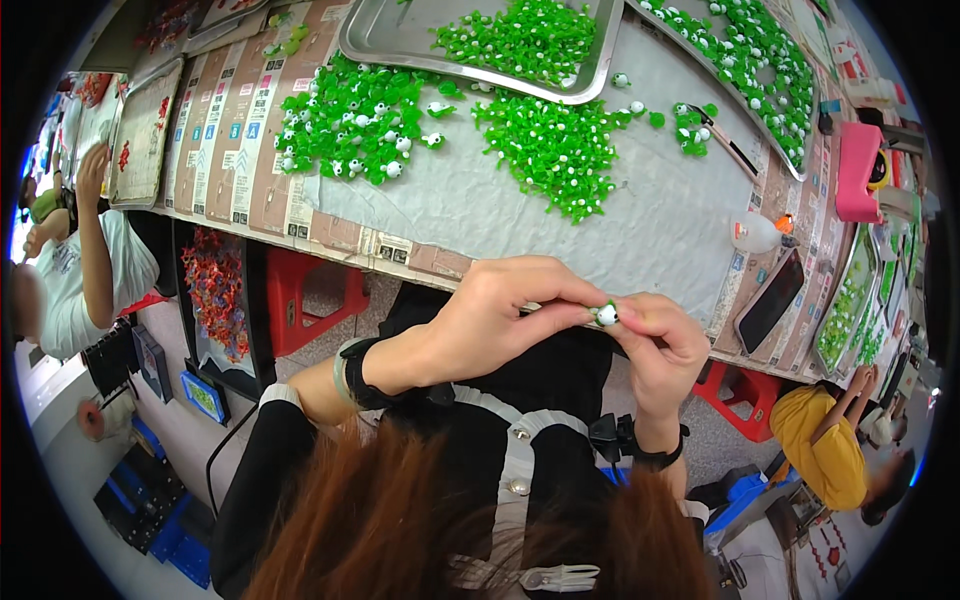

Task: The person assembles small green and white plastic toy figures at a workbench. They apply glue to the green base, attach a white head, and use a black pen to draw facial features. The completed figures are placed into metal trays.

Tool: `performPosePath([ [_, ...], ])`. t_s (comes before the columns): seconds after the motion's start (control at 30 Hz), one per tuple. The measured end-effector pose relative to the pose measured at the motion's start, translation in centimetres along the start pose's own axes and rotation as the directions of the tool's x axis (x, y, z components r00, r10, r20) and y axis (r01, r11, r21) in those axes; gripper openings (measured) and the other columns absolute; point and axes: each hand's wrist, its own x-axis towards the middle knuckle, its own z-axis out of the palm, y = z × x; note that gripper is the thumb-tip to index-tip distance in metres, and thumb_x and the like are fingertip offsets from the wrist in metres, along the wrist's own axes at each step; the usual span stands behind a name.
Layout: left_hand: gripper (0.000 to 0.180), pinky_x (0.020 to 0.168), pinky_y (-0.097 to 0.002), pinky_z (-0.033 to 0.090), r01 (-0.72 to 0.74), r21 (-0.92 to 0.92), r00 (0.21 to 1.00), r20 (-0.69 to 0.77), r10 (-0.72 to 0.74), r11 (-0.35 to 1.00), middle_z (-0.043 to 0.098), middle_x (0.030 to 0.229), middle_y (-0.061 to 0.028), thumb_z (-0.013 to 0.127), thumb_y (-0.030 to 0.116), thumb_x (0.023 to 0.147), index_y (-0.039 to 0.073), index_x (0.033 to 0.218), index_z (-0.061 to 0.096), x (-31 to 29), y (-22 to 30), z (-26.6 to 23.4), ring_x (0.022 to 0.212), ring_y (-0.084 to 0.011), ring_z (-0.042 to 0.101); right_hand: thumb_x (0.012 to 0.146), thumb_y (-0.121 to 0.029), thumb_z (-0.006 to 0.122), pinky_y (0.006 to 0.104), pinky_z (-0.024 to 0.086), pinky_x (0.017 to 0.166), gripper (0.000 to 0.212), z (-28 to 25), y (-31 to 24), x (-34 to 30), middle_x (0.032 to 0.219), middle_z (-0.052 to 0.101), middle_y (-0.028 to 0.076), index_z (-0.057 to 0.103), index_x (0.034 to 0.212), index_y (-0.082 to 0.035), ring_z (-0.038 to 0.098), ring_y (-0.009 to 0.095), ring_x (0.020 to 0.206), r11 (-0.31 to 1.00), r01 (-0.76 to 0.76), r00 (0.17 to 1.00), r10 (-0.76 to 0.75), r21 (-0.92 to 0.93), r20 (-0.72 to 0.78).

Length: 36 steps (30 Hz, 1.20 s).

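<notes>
Between my fingertips is a small white-and-green plastic piece [607, 314], held just off the table's near edge. My left hand [500, 315] pinches it from the left with thumb and forefinger. From the right, my right hand [660, 345] closes on the same piece with bent fingers. Beyond my hands lies a pile of small green parts with white dots [555, 150]. To its left is a heap of green pieces with white ball-like heads [350, 125]. A few loose pieces lie between the piles and the tweezers-like pen-shaped tool [725, 140].
Metal trays of green parts [600, 85] and white-headed pieces [800, 165] stand at the back. Right on the table are a small bottle [757, 233], a phone [770, 300] and a pink tape dispenser [858, 170]. Red stools [310, 300] stand below. Other people [825, 440] sit on both sides.
</notes>
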Motion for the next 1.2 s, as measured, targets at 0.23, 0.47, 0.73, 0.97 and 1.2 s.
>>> performPosePath([
  [0.23, 0.015, 0.060, -0.0210, 0.043, 0.200, -0.158, 0.980, 0.026, -0.198, 0.967, 0.059, 0.076, -0.0064, 0.054, 0.000, 0.075, -0.002, 0.090, 0.058, 0.2, 0.2, 0.1, 0.068, -0.0116, 0.055, 0.067, 0.008, 0.059, 0.0211, 0.045, 0.060, 0.010, -0.1, 0.1, 0.1, 0.075, 0.058, 0.011, 0.057, 0.076, 0.004, 0.056, 0.014, 0.067, 0.985, -0.151, 0.988, 0.152, 0.082, -0.002],
  [0.47, 0.017, 0.064, -0.0204, 0.046, 0.510, -0.536, 0.851, 0.202, -0.484, 0.673, 0.059, 0.081, -0.0095, 0.052, 0.005, 0.078, -0.004, 0.093, 0.055, 0.6, 0.4, -0.1, 0.071, -0.0107, 0.056, 0.071, 0.006, 0.057, 0.0214, 0.046, 0.060, 0.008, 0.2, -0.4, 1.0, 0.072, 0.057, 0.009, 0.056, 0.079, 0.005, 0.056, 0.013, 0.065, 0.910, -0.318, 0.946, 0.325, 0.265, 0.017],
  [0.73, 0.018, 0.063, -0.0221, 0.048, 0.551, -0.661, 0.805, 0.261, -0.533, 0.509, 0.059, 0.079, -0.0111, 0.054, 0.008, 0.078, -0.005, 0.089, 0.054, 0.7, -0.5, 0.3, 0.068, -0.0125, 0.057, 0.074, 0.000, 0.056, 0.0199, 0.045, 0.056, 0.006, 0.1, 0.1, 1.2, 0.073, 0.058, 0.009, 0.055, 0.079, 0.004, 0.055, 0.011, 0.061, 0.836, -0.421, 0.901, 0.430, 0.351, 0.056],
  [0.97, 0.019, 0.062, -0.0215, 0.048, 0.571, -0.690, 0.770, 0.261, -0.582, 0.445, 0.058, 0.077, -0.0092, 0.054, 0.010, 0.078, -0.005, 0.090, 0.053, 0.6, -1.0, 0.7, 0.067, -0.0114, 0.056, 0.075, -0.003, 0.056, 0.0200, 0.044, 0.054, 0.007, 0.3, 0.6, 1.3, 0.071, 0.058, 0.009, 0.054, 0.077, 0.003, 0.054, 0.010, 0.057, 0.783, -0.474, 0.866, 0.497, 0.403, 0.052],
  [1.2, 0.019, 0.063, -0.0218, 0.048, 0.549, -0.691, 0.795, 0.257, -0.549, 0.471, 0.058, 0.081, -0.0111, 0.053, 0.009, 0.078, -0.005, 0.091, 0.052, 0.7, -0.6, 0.7, 0.071, -0.0123, 0.057, 0.074, -0.001, 0.056, 0.0206, 0.044, 0.055, 0.004, 0.4, 0.4, 1.3, 0.072, 0.057, 0.009, 0.054, 0.076, 0.003, 0.053, 0.010, 0.058, 0.814, -0.429, 0.891, 0.452, 0.392, 0.036],
])
